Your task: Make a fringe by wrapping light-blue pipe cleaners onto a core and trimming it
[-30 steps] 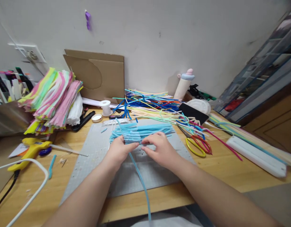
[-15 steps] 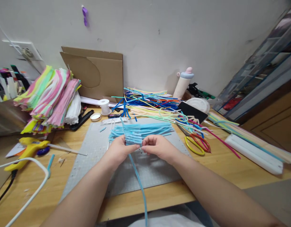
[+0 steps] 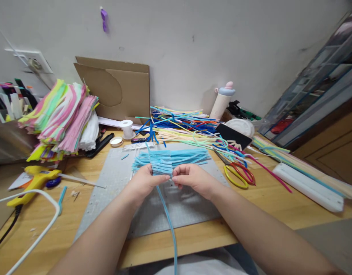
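A bundle of light blue fuzzy stems [image 3: 187, 156] lies across the grey cutting mat [image 3: 107, 191]. My left hand [image 3: 143, 182] grips the near edge of the bundle's left part, thumb pointing right. Just right of it, my right hand [image 3: 190, 177] is closed, its thumb and forefinger pinched at the bundle's near edge; what lies between the fingertips is too small to make out. One long blue stem [image 3: 168, 217] runs from beneath my left hand down past the table's front edge.
Colourful stems [image 3: 178, 122] lie behind the mat. Scissors [image 3: 236, 176] and a white power strip [image 3: 307, 187] are at right, a yellow glue gun [image 3: 38, 177] at left. A bottle [image 3: 222, 101], a white spool [image 3: 127, 129] and cardboard [image 3: 133, 88] stand at the back.
The view has shifted very slightly. Both hands keep nearly the same grip and place at the blue bundle.
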Demonstrator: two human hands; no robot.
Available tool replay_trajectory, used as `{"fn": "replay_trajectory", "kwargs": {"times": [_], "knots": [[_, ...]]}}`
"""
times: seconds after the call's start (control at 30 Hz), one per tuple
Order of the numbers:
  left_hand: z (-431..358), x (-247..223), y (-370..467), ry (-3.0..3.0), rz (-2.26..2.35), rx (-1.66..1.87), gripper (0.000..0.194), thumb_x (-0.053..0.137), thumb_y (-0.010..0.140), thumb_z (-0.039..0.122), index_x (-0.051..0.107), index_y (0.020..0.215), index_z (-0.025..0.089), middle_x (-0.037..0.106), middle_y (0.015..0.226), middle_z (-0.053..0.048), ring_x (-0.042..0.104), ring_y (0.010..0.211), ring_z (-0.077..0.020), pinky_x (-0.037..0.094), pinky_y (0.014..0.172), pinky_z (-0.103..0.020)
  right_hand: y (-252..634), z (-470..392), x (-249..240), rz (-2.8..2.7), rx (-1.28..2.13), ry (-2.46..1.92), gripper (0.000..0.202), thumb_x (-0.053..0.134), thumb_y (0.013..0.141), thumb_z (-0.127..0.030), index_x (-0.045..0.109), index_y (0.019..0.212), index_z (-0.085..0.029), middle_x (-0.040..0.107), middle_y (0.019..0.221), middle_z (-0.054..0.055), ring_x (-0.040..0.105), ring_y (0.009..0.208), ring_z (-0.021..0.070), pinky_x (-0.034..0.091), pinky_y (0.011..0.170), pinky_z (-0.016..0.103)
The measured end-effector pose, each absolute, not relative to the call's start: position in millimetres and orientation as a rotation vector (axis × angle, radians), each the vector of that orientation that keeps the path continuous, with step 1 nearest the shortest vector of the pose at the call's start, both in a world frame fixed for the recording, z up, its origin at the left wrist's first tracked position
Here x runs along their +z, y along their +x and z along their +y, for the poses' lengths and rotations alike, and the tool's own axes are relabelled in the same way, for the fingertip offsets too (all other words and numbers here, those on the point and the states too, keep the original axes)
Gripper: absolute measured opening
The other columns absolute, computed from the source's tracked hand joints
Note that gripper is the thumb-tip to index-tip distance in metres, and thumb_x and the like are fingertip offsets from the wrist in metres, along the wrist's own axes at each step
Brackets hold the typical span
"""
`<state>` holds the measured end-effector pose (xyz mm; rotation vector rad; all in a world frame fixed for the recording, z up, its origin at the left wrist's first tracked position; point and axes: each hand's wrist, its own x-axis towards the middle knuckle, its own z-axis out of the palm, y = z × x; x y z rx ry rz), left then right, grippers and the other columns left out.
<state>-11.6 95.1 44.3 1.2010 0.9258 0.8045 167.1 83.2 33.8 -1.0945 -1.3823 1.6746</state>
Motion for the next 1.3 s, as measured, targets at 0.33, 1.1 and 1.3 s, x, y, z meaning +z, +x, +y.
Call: {"fn": "replay_trajectory", "kwargs": {"times": [0.33, 1.1, 1.3], "knots": [[92.9, 39.1, -11.5, 1.156, 0.785, 0.783, 0.019, 0.073, 0.065, 0.018, 0.068, 0.084, 0.015, 0.071, 0.084, -0.003, 0.062, 0.08, -0.0176, 0.043, 0.082, -0.03, 166.4, 81.5, 33.7, -1.418, 1.705, -1.029, 0.013, 0.064, 0.069, -0.026, 0.056, 0.068, -0.015, 0.052, 0.056, -0.004, 0.045, 0.051, 0.0078, 0.037, 0.055, 0.022], [81.3, 53.8, -5.4, 0.868, 0.657, 1.02, 0.015, 0.075, 0.066, 0.019, 0.069, 0.08, 0.016, 0.065, 0.074, 0.0, 0.054, 0.065, -0.0099, 0.042, 0.064, -0.022, 154.8, 46.6, 41.7, -1.732, -0.02, -0.871, 0.039, 0.058, 0.077, -0.001, 0.061, 0.111, -0.02, 0.061, 0.098, 0.008, 0.058, 0.093, 0.0189, 0.049, 0.081, 0.036], [73.2, 56.5, 4.4, 0.915, 0.512, 1.046, 0.017, 0.07, 0.072, 0.019, 0.069, 0.09, 0.018, 0.068, 0.091, -0.003, 0.059, 0.084, -0.0153, 0.044, 0.078, -0.026, 153.1, 41.0, 44.0, -1.676, -0.046, -0.829, 0.041, 0.061, 0.076, -0.002, 0.061, 0.112, -0.021, 0.062, 0.097, 0.007, 0.058, 0.091, 0.018, 0.05, 0.08, 0.034]]}}
